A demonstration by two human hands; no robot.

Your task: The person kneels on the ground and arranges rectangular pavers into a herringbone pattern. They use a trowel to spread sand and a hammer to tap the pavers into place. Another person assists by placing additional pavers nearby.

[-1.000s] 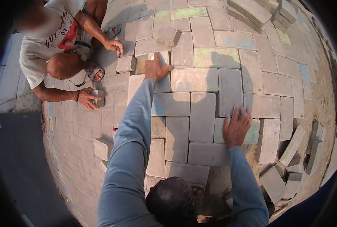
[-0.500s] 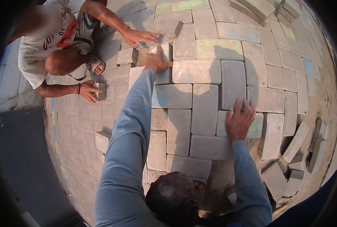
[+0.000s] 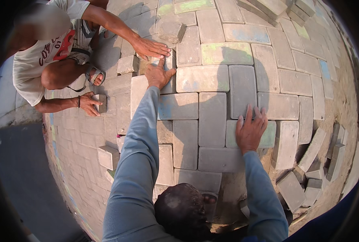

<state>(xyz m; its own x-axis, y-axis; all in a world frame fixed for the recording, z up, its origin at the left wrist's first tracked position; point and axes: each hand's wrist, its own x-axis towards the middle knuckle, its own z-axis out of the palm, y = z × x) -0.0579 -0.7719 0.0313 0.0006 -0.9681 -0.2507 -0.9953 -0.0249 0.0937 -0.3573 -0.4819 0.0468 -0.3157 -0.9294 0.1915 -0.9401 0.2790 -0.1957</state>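
My left hand (image 3: 160, 76) presses down with spread fingers on a grey paving block (image 3: 170, 61) at the upper middle. A co-worker's flat hand (image 3: 152, 48) touches the far part of the same block, its fingers just beyond mine. My right hand (image 3: 251, 130) lies open on a green-tinted paving block (image 3: 231, 133). Its fingertips reach the near end of an upright grey block (image 3: 242, 90), which seems to stand slightly higher than its neighbours. The co-worker's other hand (image 3: 89, 104) grips a small block piece (image 3: 101, 103) on the ground at the left.
A squatting co-worker (image 3: 60, 60) occupies the upper left. Loose block pieces (image 3: 127, 65), (image 3: 108, 157) lie on the laid paving. Tilted blocks (image 3: 291, 189) are heaped at the lower right, and stacked blocks (image 3: 268, 8) stand at the top. Bare sand (image 3: 232, 189) shows near my right forearm.
The whole scene has shifted slightly left in view. My hands stay on the same blocks. The co-worker's upper hand has moved farther over the block, closer to my left fingers.
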